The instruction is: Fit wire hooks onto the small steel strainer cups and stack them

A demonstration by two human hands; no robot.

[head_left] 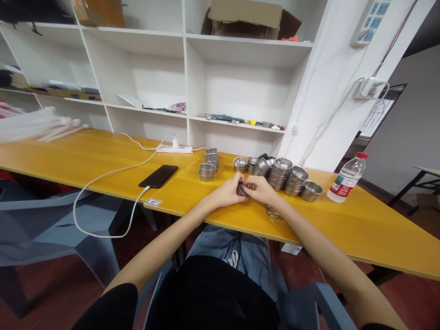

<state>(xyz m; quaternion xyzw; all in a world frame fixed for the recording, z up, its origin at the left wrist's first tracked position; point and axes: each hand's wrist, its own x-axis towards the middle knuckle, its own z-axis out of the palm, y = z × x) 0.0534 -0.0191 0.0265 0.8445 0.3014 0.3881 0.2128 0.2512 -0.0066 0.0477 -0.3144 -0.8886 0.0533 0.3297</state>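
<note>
Near the table's front edge, my left hand (229, 189) is closed around a small metal cup (242, 190), mostly covered by my fingers. My right hand (261, 189) meets it from the other side, its fingers pinched at the cup's rim. Beside my right wrist lie some thin metal wire rings or clips (273, 212); their exact shape is unclear. Behind my hands stand stacks of perforated metal cups (279, 175), several of them tilted. Another group of cups (207, 171) sits to the left, and a single short stack (239, 164) stands just beyond my fingers.
A black phone (158, 176) with a white charging cable (99, 176) lies on the left, the cable looping over the edge. At the back is a power strip (174, 149). A red-capped bottle (347, 178) stands right. White shelves (185, 73) rise behind the yellow table (364, 229).
</note>
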